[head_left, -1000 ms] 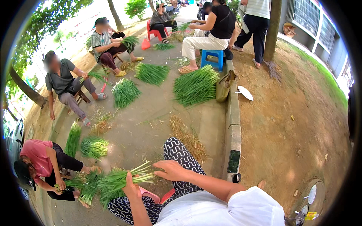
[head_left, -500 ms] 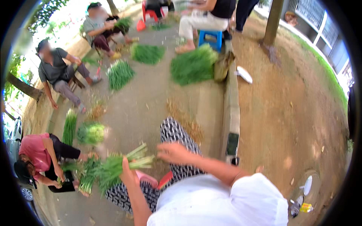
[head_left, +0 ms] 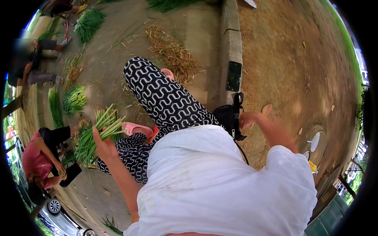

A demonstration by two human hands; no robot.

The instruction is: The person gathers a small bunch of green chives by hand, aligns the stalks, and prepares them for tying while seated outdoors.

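We look down on our white shirt (head_left: 220,185), which fills the lower middle of the frame, with our black-and-white patterned trousers (head_left: 161,98) running up from it toward the centre. A concrete kerb (head_left: 231,47) runs down from the top edge right of centre, with bare dirt (head_left: 299,67) to its right and paved ground (head_left: 114,67) to its left. A black bag (head_left: 228,118) sits just right of our knee, at the kerb's lower end.

At the left of centre our left hand (head_left: 103,144) has its grip closed round a bunch of green stalks (head_left: 92,137), pale cut ends pointing to the upper right and leaves hanging to the lower left. Our right hand (head_left: 249,119), right of centre, is beside the bag, touching its strap; we cannot tell how far its grip is open.

Smaller bunches (head_left: 74,99) lie on the ground at the left. A person in a red top (head_left: 33,159) crouches at the lower left edge. A dark phone (head_left: 234,76) lies on the kerb.
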